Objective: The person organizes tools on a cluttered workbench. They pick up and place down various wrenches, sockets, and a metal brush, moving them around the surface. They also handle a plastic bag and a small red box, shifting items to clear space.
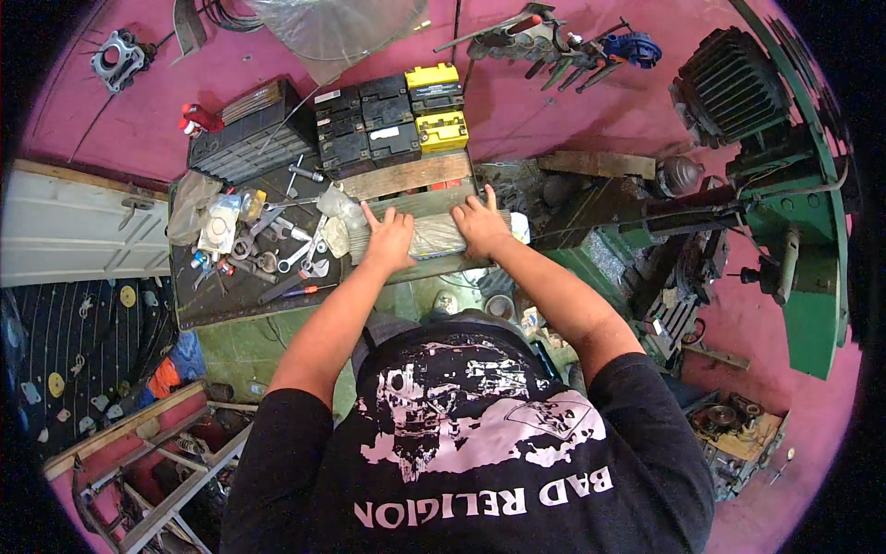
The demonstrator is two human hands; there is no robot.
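A long, light grey-tan package (432, 236) with ridged ends and what looks like a clear wrapping lies across the wooden slats at the bench's right end. My left hand (390, 237) grips it near its left end, thumb pointing up and away. Toward the other end my right hand (481, 226) is closed over it the same way. My palms and several fingertips hide parts of it. A white wrapper (520, 227) shows just beyond the right end. To the left of my left hand lie a crumpled clear bag (340, 208) and an adjustable wrench (316, 269).
Black and yellow batteries (441, 132) stand at the back behind a wooden board (420, 175). Several wrenches, sockets and plastic bags (196, 208) cover the dark bench (208, 300). A green machine (796, 249) rises at the right. A metal frame (175, 499) stands at the lower left.
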